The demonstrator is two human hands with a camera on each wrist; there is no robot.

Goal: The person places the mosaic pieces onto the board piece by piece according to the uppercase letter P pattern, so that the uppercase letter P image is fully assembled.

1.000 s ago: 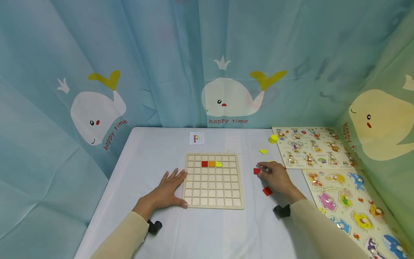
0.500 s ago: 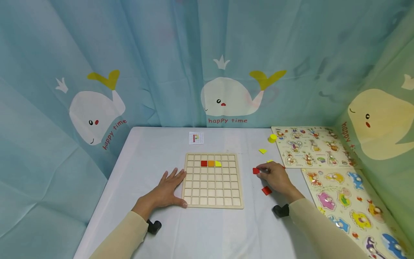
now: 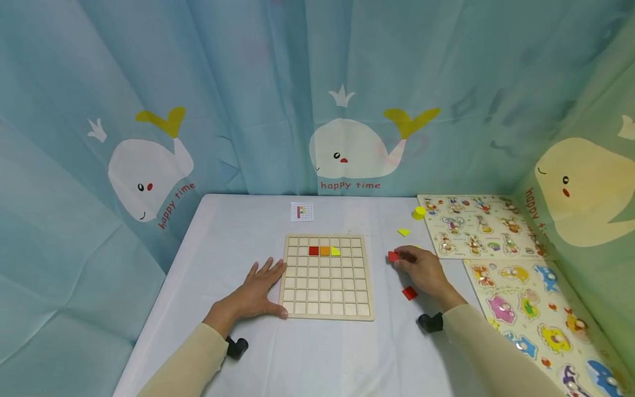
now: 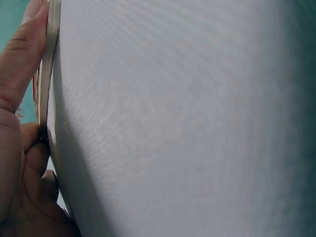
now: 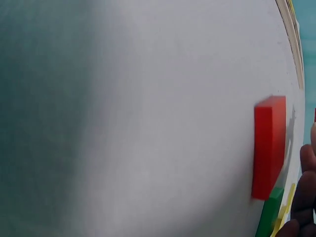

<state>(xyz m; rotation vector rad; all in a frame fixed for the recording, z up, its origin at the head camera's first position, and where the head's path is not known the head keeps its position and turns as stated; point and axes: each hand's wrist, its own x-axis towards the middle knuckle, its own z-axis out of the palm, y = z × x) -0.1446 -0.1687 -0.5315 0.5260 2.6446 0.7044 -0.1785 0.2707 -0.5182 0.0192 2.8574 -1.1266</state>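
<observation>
Fingers of the right hand (image 3: 421, 271) pinched a red piece (image 3: 392, 256) at their tips; a second red piece (image 3: 409, 293) lay near their thumb side on the white cloth (image 3: 238, 231). Leftward of those fingertips lay a grid board (image 3: 324, 283), its edge touched by the outspread left hand (image 3: 255, 290).

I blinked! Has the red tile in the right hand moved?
Yes, the pinched red tile moved slightly up the head view, away from the loose red tile.

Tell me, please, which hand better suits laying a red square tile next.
Probably the right hand: it pinches a red square tile, while the left hand touches the pale wooden grid board.
</observation>
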